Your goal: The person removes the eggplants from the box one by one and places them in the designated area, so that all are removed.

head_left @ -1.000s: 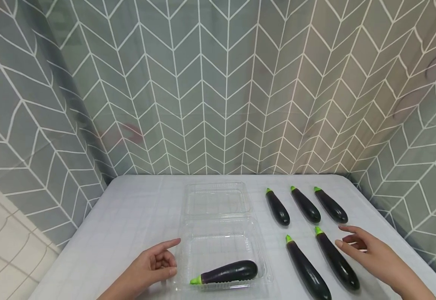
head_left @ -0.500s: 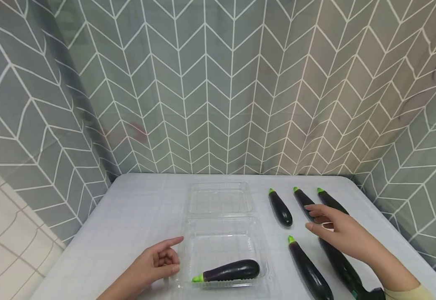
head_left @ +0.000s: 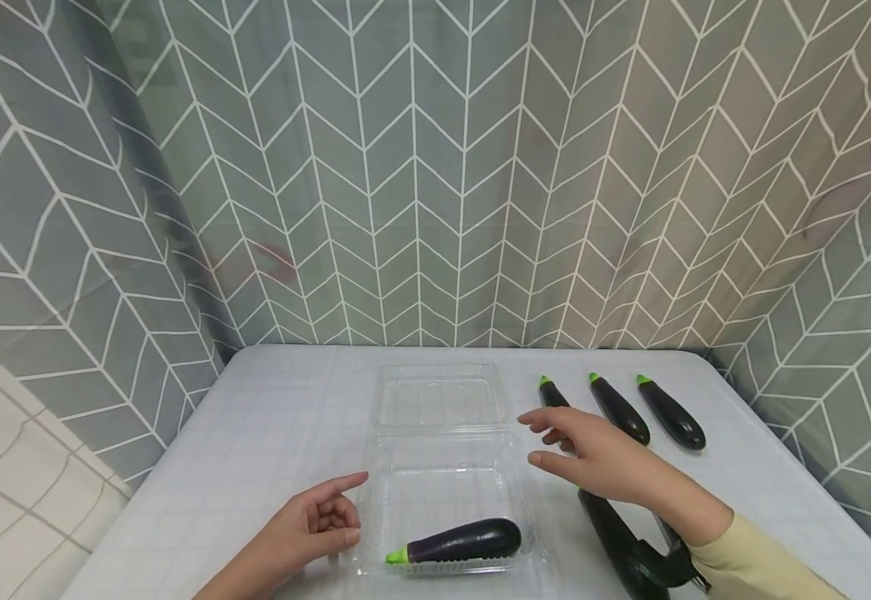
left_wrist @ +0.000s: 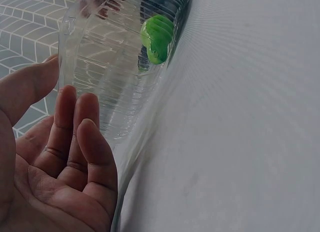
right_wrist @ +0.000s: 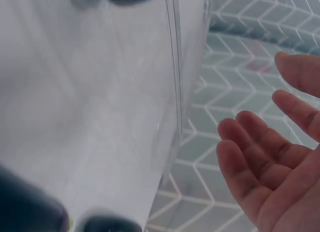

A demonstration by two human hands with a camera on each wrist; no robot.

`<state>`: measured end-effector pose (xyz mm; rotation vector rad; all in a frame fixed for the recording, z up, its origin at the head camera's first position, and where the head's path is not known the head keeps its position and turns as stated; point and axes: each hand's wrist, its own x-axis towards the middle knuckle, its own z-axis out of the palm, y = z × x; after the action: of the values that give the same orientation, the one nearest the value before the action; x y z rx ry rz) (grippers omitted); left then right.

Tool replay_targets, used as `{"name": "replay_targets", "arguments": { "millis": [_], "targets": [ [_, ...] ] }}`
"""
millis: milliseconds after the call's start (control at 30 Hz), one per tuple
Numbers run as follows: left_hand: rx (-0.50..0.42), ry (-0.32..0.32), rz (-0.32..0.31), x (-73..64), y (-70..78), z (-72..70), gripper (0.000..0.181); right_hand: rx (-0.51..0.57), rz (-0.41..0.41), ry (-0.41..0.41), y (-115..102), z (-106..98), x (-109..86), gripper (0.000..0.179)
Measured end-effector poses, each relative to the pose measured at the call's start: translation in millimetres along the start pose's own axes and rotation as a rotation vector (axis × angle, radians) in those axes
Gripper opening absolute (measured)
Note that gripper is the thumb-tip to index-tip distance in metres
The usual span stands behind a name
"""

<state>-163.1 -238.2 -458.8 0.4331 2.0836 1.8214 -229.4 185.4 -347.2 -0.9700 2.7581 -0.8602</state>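
A clear plastic clamshell container (head_left: 443, 492) lies opened out on the white-covered table, its lid (head_left: 438, 396) folded to the back. One eggplant (head_left: 465, 540) with a bright green stem lies crosswise at the front of its base; that stem (left_wrist: 158, 39) shows through the ridged wall in the left wrist view. My left hand (head_left: 311, 525) is beside the base's left edge, fingers loosely bent, fingertips right at the wall. My right hand (head_left: 600, 454) hovers palm-in above the right side of the container, relaxed with nothing in it, partly covering the nearest back-row eggplant (head_left: 551, 393).
Two more eggplants, a middle one (head_left: 618, 408) and a right one (head_left: 671, 412), lie at the back right. Another eggplant (head_left: 611, 533) lies in front, partly behind the right wrist's black strap (head_left: 663, 567). A patterned curtain (head_left: 435, 183) stands behind the table.
My right hand has swept left from over the right-hand eggplants toward the container. My left hand and the eggplant in the container have stayed put.
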Motion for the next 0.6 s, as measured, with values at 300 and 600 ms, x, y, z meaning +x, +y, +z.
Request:
{"name": "replay_targets", "arguments": {
  "millis": [300, 600],
  "targets": [
    [-0.046, -0.021, 0.044, -0.2, -1.1, 0.2, 0.074, 0.051, -0.070, -0.125, -19, 23, 21.6, 0.044],
    [-0.039, -0.025, 0.062, 0.2, -0.9, 0.5, 0.073, 0.067, -0.091, -0.256, -27, 47, 32.0, 0.043]
  ]
}}
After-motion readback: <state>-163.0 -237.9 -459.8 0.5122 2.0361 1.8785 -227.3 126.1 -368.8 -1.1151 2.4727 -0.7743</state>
